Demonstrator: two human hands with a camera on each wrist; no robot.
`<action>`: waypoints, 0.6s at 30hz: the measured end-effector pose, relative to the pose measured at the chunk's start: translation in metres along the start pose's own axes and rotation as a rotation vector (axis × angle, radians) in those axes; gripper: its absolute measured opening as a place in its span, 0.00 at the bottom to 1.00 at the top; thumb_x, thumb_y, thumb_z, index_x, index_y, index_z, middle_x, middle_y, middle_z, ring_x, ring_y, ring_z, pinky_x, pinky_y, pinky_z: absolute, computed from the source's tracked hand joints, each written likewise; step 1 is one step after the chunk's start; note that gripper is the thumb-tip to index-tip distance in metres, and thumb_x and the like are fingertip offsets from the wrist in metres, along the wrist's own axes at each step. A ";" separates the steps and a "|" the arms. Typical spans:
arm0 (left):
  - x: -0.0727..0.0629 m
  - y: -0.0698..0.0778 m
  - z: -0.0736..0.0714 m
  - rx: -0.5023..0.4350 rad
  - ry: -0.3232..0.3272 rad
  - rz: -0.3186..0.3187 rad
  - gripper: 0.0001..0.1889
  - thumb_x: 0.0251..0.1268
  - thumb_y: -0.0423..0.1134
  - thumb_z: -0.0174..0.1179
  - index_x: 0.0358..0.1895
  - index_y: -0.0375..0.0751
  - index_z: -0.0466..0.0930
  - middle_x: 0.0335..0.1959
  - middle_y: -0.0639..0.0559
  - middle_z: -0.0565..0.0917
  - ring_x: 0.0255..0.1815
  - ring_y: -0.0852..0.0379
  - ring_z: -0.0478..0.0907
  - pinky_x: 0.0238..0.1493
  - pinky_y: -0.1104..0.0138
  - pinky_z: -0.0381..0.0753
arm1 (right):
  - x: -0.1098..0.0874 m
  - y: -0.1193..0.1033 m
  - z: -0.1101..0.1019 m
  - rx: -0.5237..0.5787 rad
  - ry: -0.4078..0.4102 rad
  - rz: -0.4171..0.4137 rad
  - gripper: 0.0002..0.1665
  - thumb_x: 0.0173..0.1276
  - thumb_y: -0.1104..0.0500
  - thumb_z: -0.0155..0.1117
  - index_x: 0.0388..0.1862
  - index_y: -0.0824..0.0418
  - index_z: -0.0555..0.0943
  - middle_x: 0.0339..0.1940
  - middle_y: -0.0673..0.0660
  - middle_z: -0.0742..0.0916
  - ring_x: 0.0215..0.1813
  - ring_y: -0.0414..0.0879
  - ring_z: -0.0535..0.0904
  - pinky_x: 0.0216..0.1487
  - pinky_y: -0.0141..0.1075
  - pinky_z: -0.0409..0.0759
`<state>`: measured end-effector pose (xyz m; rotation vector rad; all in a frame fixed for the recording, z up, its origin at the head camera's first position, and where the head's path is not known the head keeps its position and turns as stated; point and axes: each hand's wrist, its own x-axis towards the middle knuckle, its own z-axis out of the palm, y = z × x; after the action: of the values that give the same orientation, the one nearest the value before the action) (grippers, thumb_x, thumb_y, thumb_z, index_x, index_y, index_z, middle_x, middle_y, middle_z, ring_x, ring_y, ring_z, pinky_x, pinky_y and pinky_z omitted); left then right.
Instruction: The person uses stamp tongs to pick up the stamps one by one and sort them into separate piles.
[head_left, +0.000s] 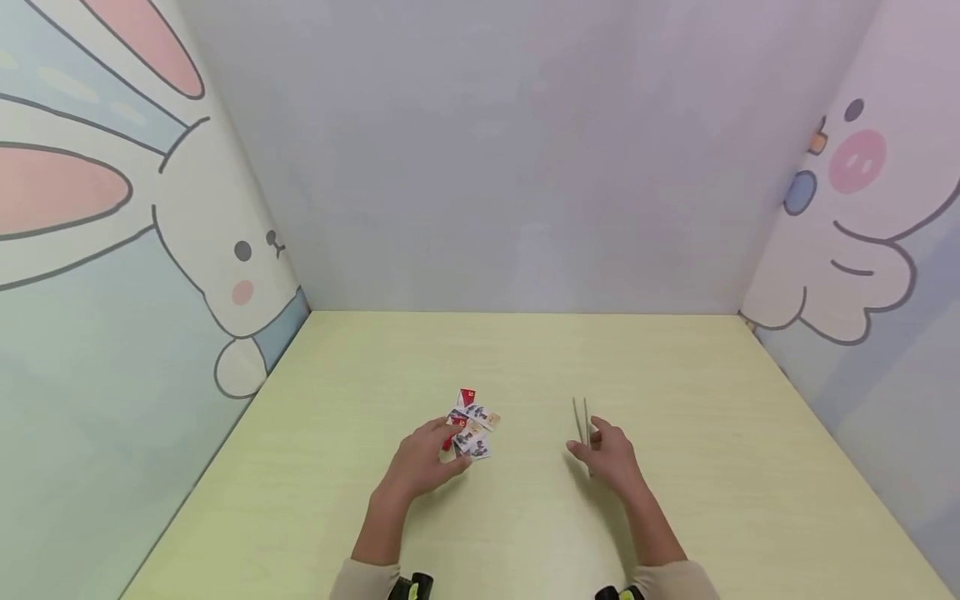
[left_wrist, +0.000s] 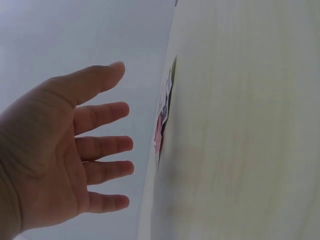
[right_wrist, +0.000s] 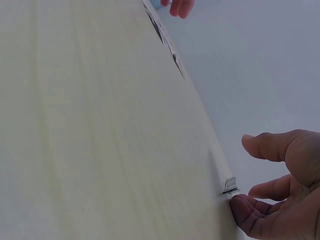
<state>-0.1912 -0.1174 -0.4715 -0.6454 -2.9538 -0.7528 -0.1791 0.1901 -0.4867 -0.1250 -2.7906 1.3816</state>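
A loose pile of small printed paper pieces, stamp-like (head_left: pixel 474 429), lies overlapping on the table, in white, red and pale colours. Over its near left side reaches my left hand (head_left: pixel 427 458), with thumb and fingers spread apart. In the left wrist view the fingers (left_wrist: pixel 107 145) stand off from the papers (left_wrist: pixel 164 112), pinching nothing. A thin pair of metal tweezers (head_left: pixel 581 421) lies to the right, its two tips pointing away from me. My right hand (head_left: pixel 611 458) is at their near part and hides some of it. The right wrist view shows its thumb (right_wrist: pixel 267 145) well apart from the fingers near the tweezers' end (right_wrist: pixel 230 185).
The pale yellow table (head_left: pixel 525 358) meets a plain grey back wall (head_left: pixel 517 167). Side panels carry a cartoon rabbit (head_left: pixel 225 250) at the left and another cartoon animal (head_left: pixel 862 217) at the right.
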 end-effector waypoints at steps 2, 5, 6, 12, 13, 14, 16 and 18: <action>0.000 0.001 0.001 -0.016 -0.023 -0.020 0.27 0.54 0.50 0.65 0.56 0.39 0.77 0.59 0.39 0.73 0.60 0.42 0.68 0.55 0.47 0.68 | 0.001 -0.001 0.001 -0.009 0.005 -0.007 0.40 0.59 0.58 0.67 0.61 0.81 0.62 0.43 0.71 0.79 0.47 0.63 0.75 0.47 0.53 0.74; 0.000 0.000 0.002 -0.045 -0.052 -0.042 0.27 0.53 0.50 0.65 0.56 0.40 0.77 0.60 0.39 0.72 0.60 0.41 0.67 0.55 0.46 0.67 | 0.004 0.000 0.005 -0.020 0.024 -0.003 0.32 0.58 0.60 0.67 0.54 0.79 0.69 0.38 0.68 0.79 0.40 0.58 0.76 0.40 0.48 0.76; 0.000 0.000 0.002 -0.055 -0.060 -0.049 0.27 0.53 0.50 0.65 0.56 0.41 0.77 0.60 0.39 0.71 0.61 0.41 0.66 0.56 0.45 0.66 | 0.005 0.000 0.006 -0.020 0.029 0.001 0.27 0.58 0.61 0.67 0.50 0.77 0.72 0.35 0.66 0.79 0.36 0.56 0.76 0.36 0.46 0.76; 0.002 -0.001 0.003 -0.075 -0.113 -0.044 0.29 0.53 0.51 0.65 0.58 0.41 0.76 0.62 0.38 0.69 0.63 0.40 0.64 0.57 0.45 0.64 | 0.009 -0.001 0.012 -0.051 0.081 0.013 0.13 0.56 0.63 0.66 0.25 0.66 0.70 0.21 0.55 0.69 0.23 0.46 0.64 0.21 0.35 0.64; 0.002 -0.001 0.004 -0.076 -0.124 -0.039 0.29 0.53 0.51 0.65 0.58 0.41 0.76 0.62 0.38 0.69 0.63 0.40 0.63 0.57 0.45 0.64 | 0.010 -0.001 0.012 -0.060 0.092 0.013 0.13 0.56 0.63 0.66 0.25 0.67 0.70 0.21 0.55 0.68 0.24 0.47 0.64 0.21 0.35 0.63; 0.003 -0.001 0.004 -0.078 -0.136 -0.035 0.29 0.53 0.51 0.65 0.58 0.40 0.75 0.62 0.38 0.69 0.63 0.40 0.63 0.57 0.45 0.65 | 0.010 -0.001 0.012 -0.069 0.102 0.011 0.12 0.56 0.63 0.66 0.26 0.68 0.72 0.22 0.56 0.69 0.25 0.48 0.65 0.21 0.35 0.63; 0.004 -0.002 0.005 -0.074 -0.155 -0.027 0.30 0.53 0.51 0.65 0.58 0.38 0.75 0.62 0.37 0.69 0.63 0.39 0.63 0.57 0.45 0.65 | 0.009 -0.001 0.012 -0.082 0.118 0.018 0.12 0.56 0.63 0.66 0.31 0.71 0.75 0.24 0.58 0.70 0.28 0.49 0.66 0.22 0.36 0.64; 0.004 -0.002 0.007 -0.062 -0.174 -0.034 0.30 0.53 0.51 0.65 0.58 0.37 0.75 0.62 0.37 0.69 0.63 0.39 0.64 0.57 0.45 0.65 | 0.010 0.000 0.013 -0.092 0.128 0.025 0.16 0.56 0.63 0.66 0.38 0.74 0.77 0.26 0.59 0.72 0.30 0.50 0.67 0.23 0.36 0.66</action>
<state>-0.1951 -0.1140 -0.4778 -0.7009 -3.1170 -0.8354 -0.1893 0.1806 -0.4951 -0.2417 -2.7554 1.2040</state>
